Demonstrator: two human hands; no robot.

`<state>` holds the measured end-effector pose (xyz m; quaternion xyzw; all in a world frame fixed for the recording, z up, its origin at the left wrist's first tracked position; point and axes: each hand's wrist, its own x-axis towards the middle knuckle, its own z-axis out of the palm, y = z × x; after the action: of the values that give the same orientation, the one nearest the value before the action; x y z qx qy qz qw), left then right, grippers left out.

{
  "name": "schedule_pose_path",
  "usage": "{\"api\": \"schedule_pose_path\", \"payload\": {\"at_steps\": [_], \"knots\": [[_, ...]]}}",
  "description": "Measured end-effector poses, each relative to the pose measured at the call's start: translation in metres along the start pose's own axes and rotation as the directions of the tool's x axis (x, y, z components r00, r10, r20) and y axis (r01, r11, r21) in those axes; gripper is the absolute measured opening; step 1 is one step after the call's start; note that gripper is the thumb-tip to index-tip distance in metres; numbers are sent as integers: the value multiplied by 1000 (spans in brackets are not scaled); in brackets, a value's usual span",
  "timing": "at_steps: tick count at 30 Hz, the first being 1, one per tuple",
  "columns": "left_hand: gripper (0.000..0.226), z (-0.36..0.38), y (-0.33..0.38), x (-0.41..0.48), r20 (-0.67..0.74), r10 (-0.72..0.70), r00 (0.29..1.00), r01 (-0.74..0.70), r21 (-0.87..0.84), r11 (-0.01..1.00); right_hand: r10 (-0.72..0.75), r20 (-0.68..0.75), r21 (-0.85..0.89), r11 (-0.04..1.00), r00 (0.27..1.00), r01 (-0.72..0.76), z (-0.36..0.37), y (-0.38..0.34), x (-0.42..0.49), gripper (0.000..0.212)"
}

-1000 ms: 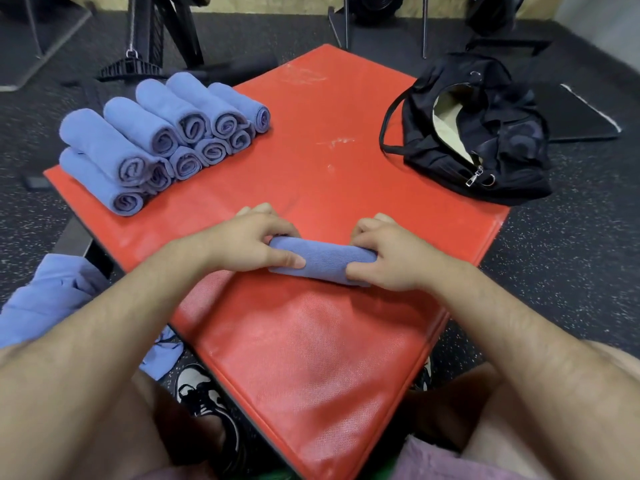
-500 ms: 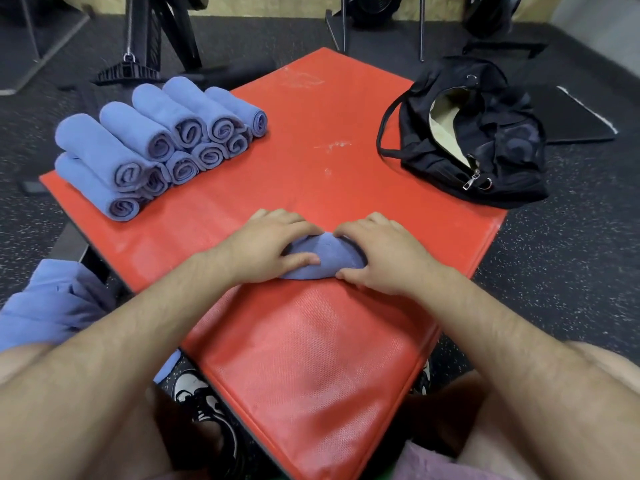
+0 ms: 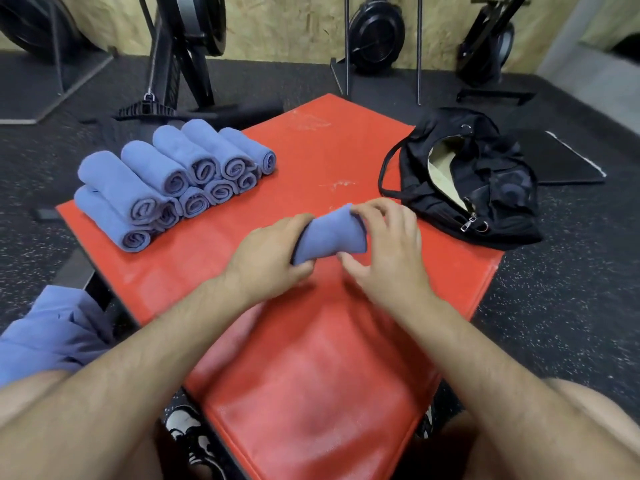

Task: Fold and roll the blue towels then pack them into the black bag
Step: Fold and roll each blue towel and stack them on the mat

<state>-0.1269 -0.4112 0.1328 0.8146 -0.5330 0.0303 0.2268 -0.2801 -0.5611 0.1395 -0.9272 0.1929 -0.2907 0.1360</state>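
Inside a gym: fan-wheel exercise machines (image 3: 376,32) line a chipboard wall (image 3: 287,29), black speckled rubber floor (image 3: 571,306) spreads underfoot, and a red padded surface (image 3: 311,375) carries a black bag (image 3: 502,202).

Blue rolled towels (image 3: 180,181); black bag (image 3: 485,188), cream lining; red mat (image 3: 311,341); speckled floor (image 3: 554,306)

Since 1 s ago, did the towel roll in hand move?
Yes. The towel roll has shifted away from the person along the red mat, closer to the black bag.
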Motion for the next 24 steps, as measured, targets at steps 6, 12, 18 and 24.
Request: {"api": "schedule_pose_path", "payload": {"at_steps": [6, 12, 18, 24], "knots": [[51, -21, 18, 8, -46, -241, 969, 175, -557, 812, 132, -34, 403, 909, 991, -107, 14, -46, 9, 25], [78, -40, 12, 18, 2, -268, 964, 152, -827, 542, 269, 60, 409, 872, 961, -269, 20, -63, 50, 53], [95, -64, -23, 33, -41, -247, 968, 114, -807, 579, 248, 236, 416, 848, 940, -328, 18, -79, 112, 55], [90, -68, -74, 47, -95, -284, 954, 132, -718, 683, 181, 257, 338, 903, 949, -264, 53, -96, 167, 53]]}}
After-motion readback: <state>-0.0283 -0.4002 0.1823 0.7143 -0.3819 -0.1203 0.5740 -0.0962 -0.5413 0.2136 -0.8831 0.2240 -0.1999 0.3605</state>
